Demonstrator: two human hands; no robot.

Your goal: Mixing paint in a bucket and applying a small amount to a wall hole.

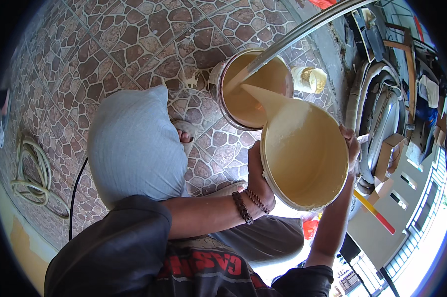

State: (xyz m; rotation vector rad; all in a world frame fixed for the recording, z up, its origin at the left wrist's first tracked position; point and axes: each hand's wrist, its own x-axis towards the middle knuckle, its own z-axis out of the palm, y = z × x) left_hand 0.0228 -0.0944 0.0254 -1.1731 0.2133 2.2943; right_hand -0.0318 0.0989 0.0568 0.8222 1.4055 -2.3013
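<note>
My left hand [261, 171] and my right hand [350, 146] grip opposite sides of a tilted bucket [307, 153]. Cream-coloured paint coats its inside and runs from its far left lip in a tapering stream. Below, a second bucket [216, 81] stands on the floor with the same cream liquid in it. A long metal bar [292, 37] slants down into that bucket, its lower end coated with the liquid. My left wrist bears dark bead bracelets [243, 208]. The fingertips under the tilted bucket are partly hidden.
A small white pot [310, 79] stands beside the lower bucket. Light grey cloth [136, 143] bulges near a sandalled foot [186, 136] on the stone-patterned floor. A coiled hose [35, 173] lies left. At right are stacked boards, a cardboard box [389, 156] and a yellow-and-red stick [374, 212].
</note>
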